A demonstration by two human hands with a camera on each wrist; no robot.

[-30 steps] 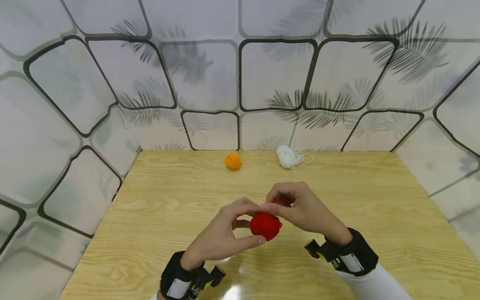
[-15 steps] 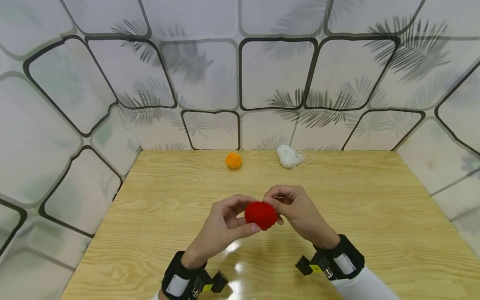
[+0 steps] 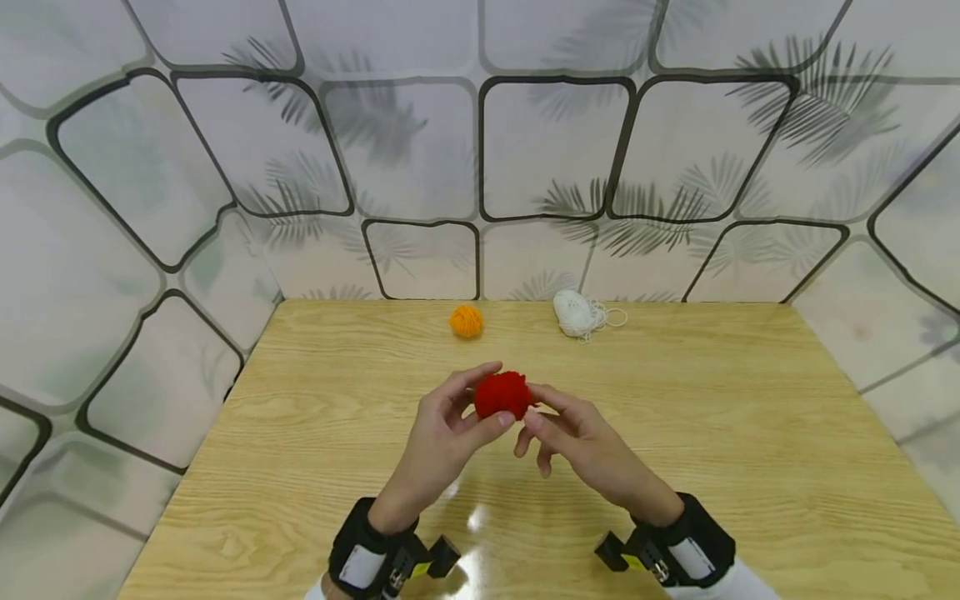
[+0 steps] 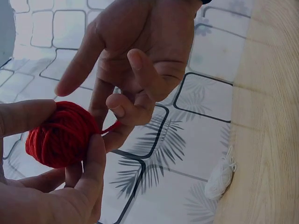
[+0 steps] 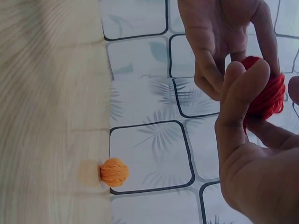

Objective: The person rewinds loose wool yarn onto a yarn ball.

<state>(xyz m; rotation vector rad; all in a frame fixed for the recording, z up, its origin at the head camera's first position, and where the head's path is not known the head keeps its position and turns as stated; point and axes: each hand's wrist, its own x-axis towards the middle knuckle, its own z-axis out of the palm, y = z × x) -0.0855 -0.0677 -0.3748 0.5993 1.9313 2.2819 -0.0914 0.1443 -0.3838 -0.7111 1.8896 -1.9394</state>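
A ball of red yarn (image 3: 502,395) is raised above the table, gripped between the thumb and fingers of my left hand (image 3: 442,425). My right hand (image 3: 581,433) is close against the ball's right side, its thumb and index finger near the yarn and its other fingers bent below. In the left wrist view, a short red strand (image 4: 110,127) runs from the ball into the bent fingers of the right hand (image 4: 140,60); its far end is hidden. The right wrist view shows the red yarn (image 5: 268,100) partly covered by right-hand fingers.
A small ball of orange yarn (image 3: 467,322) lies by the back edge of the wooden table (image 3: 300,450). To its right is a white yarn ball (image 3: 576,314) with loose loops. A patterned backdrop (image 3: 555,150) rises behind the table and along both sides.
Both hands have moved up and away from me, and the red ball has shifted left with them. The right hand has turned around the ball, its lower fingers now visible. The orange and white yarn stayed put.
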